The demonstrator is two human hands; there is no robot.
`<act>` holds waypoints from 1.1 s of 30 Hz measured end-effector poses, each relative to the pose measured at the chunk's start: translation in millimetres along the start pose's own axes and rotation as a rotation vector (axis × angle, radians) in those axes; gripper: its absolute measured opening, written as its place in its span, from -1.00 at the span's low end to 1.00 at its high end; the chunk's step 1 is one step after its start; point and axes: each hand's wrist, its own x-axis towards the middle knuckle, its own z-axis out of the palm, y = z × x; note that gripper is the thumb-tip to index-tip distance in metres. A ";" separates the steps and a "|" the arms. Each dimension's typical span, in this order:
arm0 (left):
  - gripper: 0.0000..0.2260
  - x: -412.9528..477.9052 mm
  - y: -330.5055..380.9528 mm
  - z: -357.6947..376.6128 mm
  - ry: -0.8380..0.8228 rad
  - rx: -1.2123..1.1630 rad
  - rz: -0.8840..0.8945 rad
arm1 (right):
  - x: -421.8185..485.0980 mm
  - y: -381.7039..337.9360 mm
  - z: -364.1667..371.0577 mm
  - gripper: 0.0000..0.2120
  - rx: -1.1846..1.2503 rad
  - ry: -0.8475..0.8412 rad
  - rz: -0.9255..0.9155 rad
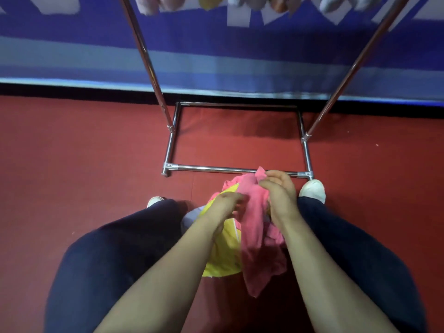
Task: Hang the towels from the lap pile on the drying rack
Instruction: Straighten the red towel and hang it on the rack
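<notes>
Indoor space, didn't read as a home laundry. More like a hall or staged room, exact type unclear. Floor was red carpet (pixel 72 152). A big blue banner (pixel 240 49) with white lettering ran across 12 o'clock. A freestanding chrome drying rack (pixel 153 75) stood on the carpet at 12, with towels (pixel 209 2) hung along its top.
</notes>
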 end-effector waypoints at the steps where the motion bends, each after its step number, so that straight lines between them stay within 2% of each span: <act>1: -0.92 -12.8 3.6 -0.9 0.065 -0.065 0.060 | -15.6 -11.3 1.2 -0.69 0.079 -0.033 -0.021; 3: -0.83 -39.1 5.9 -4.2 0.129 -0.191 0.152 | -46.6 -34.1 4.0 -0.64 0.185 -0.088 -0.052; 7: -0.58 -91.7 14.5 -4.1 0.147 -0.318 0.234 | -103.3 -79.3 7.0 -0.57 0.325 -0.214 -0.089; 8: -0.60 -104.3 16.9 -4.1 0.137 -0.331 0.251 | -115.2 -88.8 6.4 -0.57 0.361 -0.245 -0.095; 12: -0.88 -153.6 19.3 -10.7 0.030 -0.319 0.326 | -149.7 -117.4 4.6 -0.58 0.425 -0.298 -0.155; 14: -0.94 -169.1 16.8 -14.7 0.091 -0.339 0.468 | -162.4 -125.8 2.4 -0.58 0.409 -0.297 -0.208; 16: -0.92 -185.5 18.2 -17.8 0.154 -0.404 0.621 | -172.9 -129.9 -0.9 -0.57 0.367 -0.300 -0.251; 19: -0.92 -206.5 25.0 -21.7 0.230 -0.430 0.723 | -186.8 -126.2 -5.6 -0.55 0.324 -0.310 -0.279; 21: -0.94 -211.7 23.5 -22.1 0.288 -0.371 0.707 | -194.7 -122.3 -7.4 -0.55 0.353 -0.315 -0.270; 23: -0.93 -212.7 13.1 -18.9 0.281 -0.363 0.583 | -200.8 -120.8 -7.6 -0.56 0.396 -0.317 -0.255; 25: -0.81 -212.5 -2.7 -15.1 0.269 -0.380 0.421 | -204.7 -122.4 -6.2 -0.57 0.440 -0.327 -0.244; 27: -0.69 -213.3 -16.1 -12.9 0.266 -0.432 0.350 | -208.1 -124.9 -3.6 -0.58 0.461 -0.336 -0.246; 30: -0.75 -222.4 -20.0 -9.6 0.231 -0.496 0.356 | -212.5 -126.1 -0.6 -0.60 0.462 -0.349 -0.256; 33: -0.93 -231.4 -16.0 -6.7 0.296 -0.488 0.563 | -216.3 -125.8 -4.3 -0.62 0.385 -0.345 -0.285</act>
